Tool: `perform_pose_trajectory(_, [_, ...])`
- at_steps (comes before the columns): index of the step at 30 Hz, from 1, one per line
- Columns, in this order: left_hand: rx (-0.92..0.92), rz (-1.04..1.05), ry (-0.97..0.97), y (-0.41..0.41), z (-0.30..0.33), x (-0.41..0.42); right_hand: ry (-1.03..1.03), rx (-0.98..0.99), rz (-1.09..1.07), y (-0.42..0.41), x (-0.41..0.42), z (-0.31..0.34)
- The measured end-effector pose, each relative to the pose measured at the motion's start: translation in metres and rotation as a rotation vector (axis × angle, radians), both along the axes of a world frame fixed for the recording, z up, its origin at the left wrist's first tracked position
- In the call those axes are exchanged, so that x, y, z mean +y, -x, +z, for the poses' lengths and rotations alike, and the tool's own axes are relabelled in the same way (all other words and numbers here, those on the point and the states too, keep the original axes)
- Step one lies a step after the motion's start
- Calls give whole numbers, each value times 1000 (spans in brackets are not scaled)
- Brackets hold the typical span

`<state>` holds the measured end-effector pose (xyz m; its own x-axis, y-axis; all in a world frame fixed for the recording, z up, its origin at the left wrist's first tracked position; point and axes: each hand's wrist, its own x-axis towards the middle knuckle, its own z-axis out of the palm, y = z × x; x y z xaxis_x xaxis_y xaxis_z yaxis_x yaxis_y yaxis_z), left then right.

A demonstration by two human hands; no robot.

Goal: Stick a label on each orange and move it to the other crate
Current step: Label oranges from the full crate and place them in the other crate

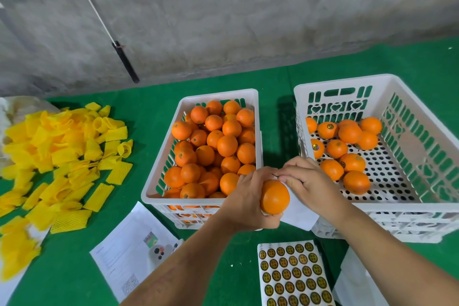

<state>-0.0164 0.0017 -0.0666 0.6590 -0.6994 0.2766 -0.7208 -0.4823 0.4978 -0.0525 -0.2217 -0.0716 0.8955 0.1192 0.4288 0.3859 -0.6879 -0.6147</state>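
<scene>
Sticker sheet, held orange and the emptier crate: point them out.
sticker sheet (293, 278), head view, middle of the sheet
held orange (274, 197), head view, bare front skin
emptier crate (387, 176), head view, bare perforated floor

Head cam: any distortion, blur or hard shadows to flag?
Head view: wide-angle bowing curves the green table edge; the yellow foam nets smear toward the left border; the right crate throws a dark shadow into the gap between crates; the held orange and sticker sheet are sharp.

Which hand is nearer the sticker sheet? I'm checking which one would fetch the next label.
Right, though narrowly. The right hand is up above the sticker sheet, toward the sparse crate; the left hand, gripping the orange, sits up and to its left.
</scene>
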Motion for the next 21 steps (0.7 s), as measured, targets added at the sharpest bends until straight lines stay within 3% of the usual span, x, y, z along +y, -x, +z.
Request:
perform_pose_trajectory(10, [46, -18, 0, -4, 1, -1, -13, 32, -14, -7, -2, -4])
perform_pose_trajectory(15, [62, -22, -19, -4, 1, 0, -101, 81, -24, -10, -1, -1])
perform_pose_trajectory(21, [196, 32, 33, -5, 2, -3, -302, -55, -214, 0, -1, 3])
